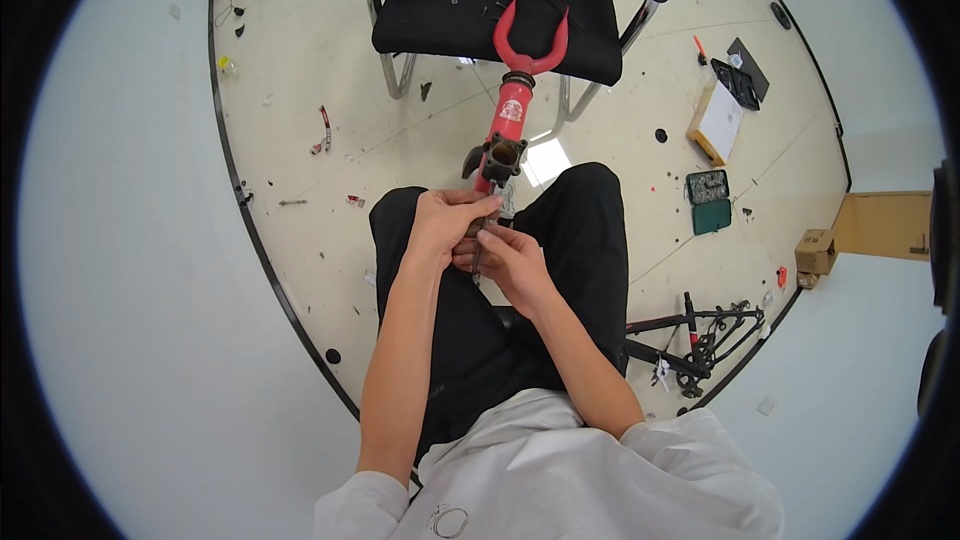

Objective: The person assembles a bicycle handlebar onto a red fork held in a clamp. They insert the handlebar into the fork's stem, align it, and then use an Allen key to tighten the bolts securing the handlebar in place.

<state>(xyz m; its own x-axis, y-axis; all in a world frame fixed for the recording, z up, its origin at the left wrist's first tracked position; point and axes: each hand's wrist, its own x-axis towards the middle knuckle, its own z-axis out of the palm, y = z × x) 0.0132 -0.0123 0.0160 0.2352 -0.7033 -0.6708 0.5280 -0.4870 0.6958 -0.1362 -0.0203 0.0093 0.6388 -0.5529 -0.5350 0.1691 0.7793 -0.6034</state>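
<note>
A red bicycle fork [511, 105] stretches away from me, its two prongs over the front of a black chair. A black stem [503, 155] with an open clamp sits near its close end. My left hand [447, 223] is closed around that close end, just below the stem; its curled fingers are partly hidden. My right hand [518, 265] is closed, pinching a thin dark rod-shaped tool [477, 265] that runs up toward the stem. Whether the tool's far tip sits in a bolt cannot be made out. Both hands meet above my knees.
The black chair [480, 25] ahead carries a dark bar and small loose parts. On the right lie a dark bicycle frame [692, 335], a green case [710, 216], a white-topped board [718, 123] and a cardboard box [816, 251]. Small parts litter the floor at left.
</note>
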